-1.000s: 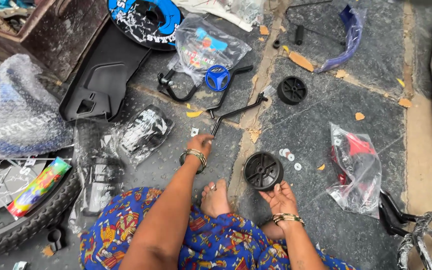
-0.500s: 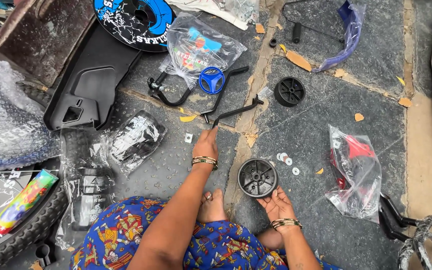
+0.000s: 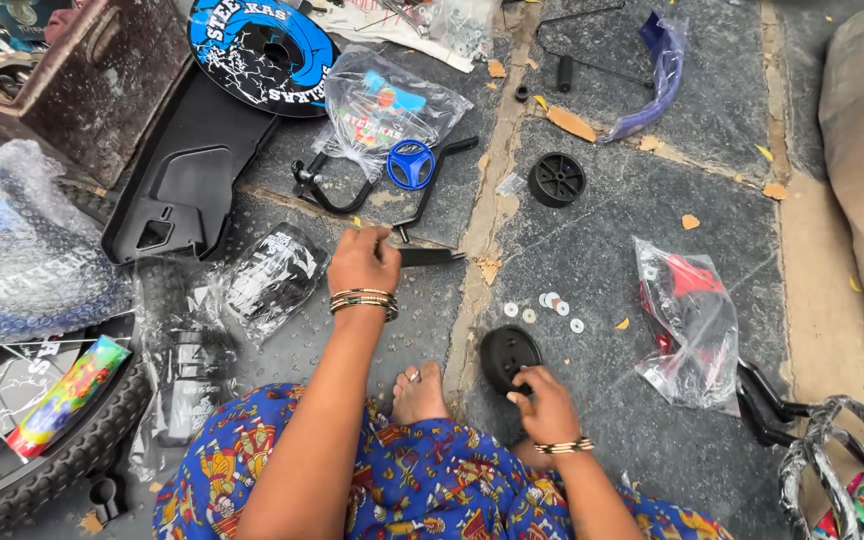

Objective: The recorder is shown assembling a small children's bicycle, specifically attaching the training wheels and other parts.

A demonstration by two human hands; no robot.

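The person sits on the stone floor (image 3: 592, 250), with one bare foot (image 3: 420, 392) showing between the arms. The left hand (image 3: 362, 262) is stretched forward and its fingers are closed around one end of a black metal bracket (image 3: 430, 257), which lies flat on the floor and points to the right. The right hand (image 3: 544, 403) is close to the body; its fingers are pressed onto the edge of a small black wheel (image 3: 508, 355) and grip it, and the wheel rests on the floor just in front of the hand, a little tilted.

Just beyond this wheel some small silver washers (image 3: 544, 305) lie scattered on the stone. Farther away a second black wheel (image 3: 556, 179) lies flat, well apart from the first one. In front of the left hand there is a blue ring-shaped part (image 3: 411, 164) on a curved black bar (image 3: 330, 196), partly under a clear plastic bag (image 3: 380, 105). To the right of the washers lies another clear bag with red parts (image 3: 690, 320) inside. On the left side I see a black plastic cover (image 3: 187, 180), a round blue and black disc (image 3: 260, 42), and a part of a bicycle tyre (image 3: 47, 470) with spokes at the lower left corner.
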